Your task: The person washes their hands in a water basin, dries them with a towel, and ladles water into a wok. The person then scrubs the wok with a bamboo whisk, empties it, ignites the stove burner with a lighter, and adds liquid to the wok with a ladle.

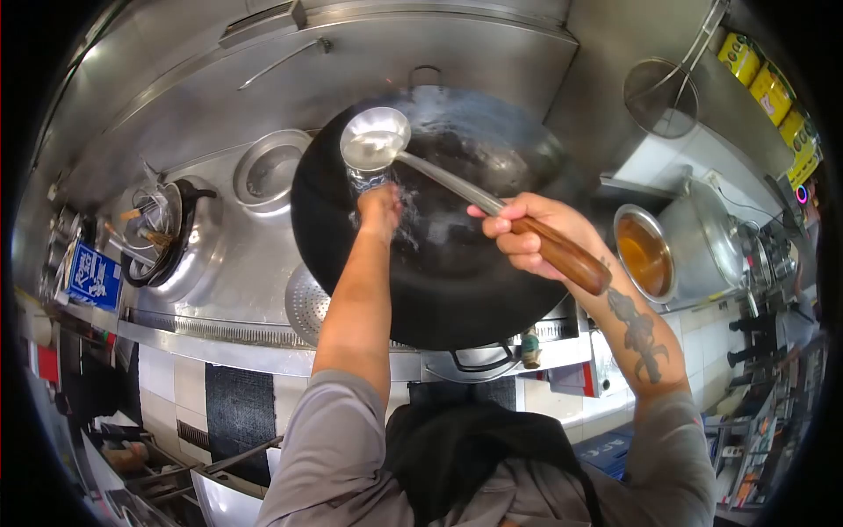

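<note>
My right hand is wrapped round the brown wooden handle of a large metal ladle. The ladle's round bowl is tilted up over the left part of a big black wok, with some clear liquid in it. Just below the bowl, my left hand is closed. A shiny, crinkled silvery patch shows between that hand and the bowl; whether it is a scourer or splashing water I cannot make out. Wet streaks and a little pooled water glisten inside the wok.
Left of the wok stand a metal basin, a pot with strainers and brushes, and a perforated skimmer. A tap juts from the back wall. On the right are a bowl of amber liquid and a hanging mesh strainer.
</note>
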`<state>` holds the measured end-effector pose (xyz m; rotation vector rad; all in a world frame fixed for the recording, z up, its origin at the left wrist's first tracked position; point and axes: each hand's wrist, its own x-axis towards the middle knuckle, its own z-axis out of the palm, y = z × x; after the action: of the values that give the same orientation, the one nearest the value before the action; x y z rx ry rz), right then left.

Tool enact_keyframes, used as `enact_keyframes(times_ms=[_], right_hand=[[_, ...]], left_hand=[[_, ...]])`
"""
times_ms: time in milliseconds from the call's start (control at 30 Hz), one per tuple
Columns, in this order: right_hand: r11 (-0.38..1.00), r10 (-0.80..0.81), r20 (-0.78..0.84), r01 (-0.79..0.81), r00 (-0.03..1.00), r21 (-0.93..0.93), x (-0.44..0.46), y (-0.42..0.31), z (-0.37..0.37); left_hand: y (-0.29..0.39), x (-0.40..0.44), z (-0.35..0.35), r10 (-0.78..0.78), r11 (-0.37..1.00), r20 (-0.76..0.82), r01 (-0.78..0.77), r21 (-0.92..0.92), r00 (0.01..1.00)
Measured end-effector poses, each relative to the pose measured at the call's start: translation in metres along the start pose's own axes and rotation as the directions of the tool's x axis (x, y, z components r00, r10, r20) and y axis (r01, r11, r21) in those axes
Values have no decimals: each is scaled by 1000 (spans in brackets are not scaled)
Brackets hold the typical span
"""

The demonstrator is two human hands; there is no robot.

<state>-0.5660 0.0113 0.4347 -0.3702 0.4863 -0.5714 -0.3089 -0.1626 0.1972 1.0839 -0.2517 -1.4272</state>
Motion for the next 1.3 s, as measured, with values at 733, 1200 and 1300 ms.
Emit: enact_keyframes(times_ms=[733, 1200, 1300], right_hand=[[969, -153, -150, 119, 977, -215, -79, 9, -17], [689, -338, -190, 105, 922, -717, 171, -94, -19], [547, -558, -193, 183, 807, -817, 196, -130, 22]], left_hand=[[41, -18, 50, -127, 984, 266, 87, 159, 955], [207, -60, 153, 491, 640, 318, -584, 500, 811], [217, -90, 177, 633, 283, 497, -775, 565, 593]])
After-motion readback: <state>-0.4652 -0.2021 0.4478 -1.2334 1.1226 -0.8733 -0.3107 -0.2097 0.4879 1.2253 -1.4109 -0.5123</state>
